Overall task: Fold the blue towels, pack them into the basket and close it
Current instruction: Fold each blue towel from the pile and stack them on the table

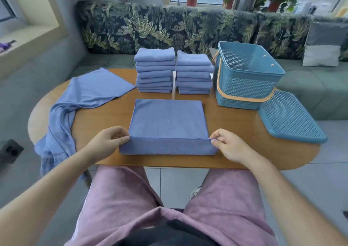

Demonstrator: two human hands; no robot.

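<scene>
Now, the left hand (111, 139) and the right hand (228, 145) each pinch one near corner of the blue towel (167, 121). Thumb and fingers are closed on its doubled edge, which is lifted a little above the surface (235, 121). Between the hands this edge runs straight, and the rest of the towel lies flat just beyond them.

The step in hand looks like one more fold, with the near edge carried over to the far edge. To do it well, I think both hands should rise and travel together, so the edge is tight and level. They should land corner on corner and press flat before release. If one hand leads, the fold will go crooked.

Beyond the left hand, an unfolded towel (90, 89) lies spread and hangs off the surface. Farther, the left pile (155, 70) and the right pile (194, 72) of folded towels stand side by side. Beyond the right hand the lid (290, 117) lies flat, just beside the basket (246, 76), which stands open with no towel visible inside.
</scene>
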